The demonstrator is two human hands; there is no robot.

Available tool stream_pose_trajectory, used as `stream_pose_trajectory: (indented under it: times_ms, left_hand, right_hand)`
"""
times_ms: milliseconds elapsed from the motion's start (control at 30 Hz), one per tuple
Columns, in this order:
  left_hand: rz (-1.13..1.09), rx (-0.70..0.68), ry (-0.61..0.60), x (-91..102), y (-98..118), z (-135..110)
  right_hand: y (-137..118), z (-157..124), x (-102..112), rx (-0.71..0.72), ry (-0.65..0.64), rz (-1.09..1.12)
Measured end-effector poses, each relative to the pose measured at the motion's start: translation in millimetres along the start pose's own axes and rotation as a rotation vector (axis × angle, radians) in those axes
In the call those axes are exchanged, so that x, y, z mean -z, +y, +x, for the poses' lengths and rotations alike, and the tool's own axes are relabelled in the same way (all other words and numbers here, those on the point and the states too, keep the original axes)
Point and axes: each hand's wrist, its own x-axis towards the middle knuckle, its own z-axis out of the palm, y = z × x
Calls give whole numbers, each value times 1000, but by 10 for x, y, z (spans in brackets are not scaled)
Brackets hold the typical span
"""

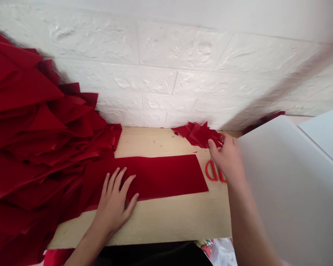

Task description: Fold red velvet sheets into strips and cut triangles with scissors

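Note:
A long strip of dark red felt (166, 175) lies flat on a pale wooden board (169, 218). My left hand (115, 201) rests palm down on the strip's near left part, fingers spread. My right hand (227, 159) reaches to the far right, its fingertips touching a small heap of cut red felt pieces (198, 133) by the wall. Whether those fingers pinch a piece is unclear. Red-handled scissors (212, 171) lie on the board just under that hand, partly hidden by it.
A big pile of red felt sheets (36, 140) fills the left side and overlaps the board. A white brick-pattern wall (166, 66) stands right behind. A white panel or box (288, 184) rises at the right edge.

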Motion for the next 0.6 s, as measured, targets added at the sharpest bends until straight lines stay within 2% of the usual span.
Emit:
stream_pose_trajectory:
  times_ms: [133, 200, 267, 433, 600]
  left_hand:
    - [44, 8, 20, 46, 26, -18]
    - [56, -6, 32, 113, 36, 9]
    - [43, -27, 42, 194, 56, 96]
    - [-89, -43, 8, 260, 243, 622]
    - [-166, 37, -239, 110, 472, 1186]
  right_hand:
    - [67, -568, -64, 52, -219, -17]
    - [170, -776, -138, 61, -241, -62]
    - [275, -894, -208, 99, -197, -95]
    - [389, -978, -296, 201, -92, -57]
    - [369, -1035, -312, 210, -70, 49]
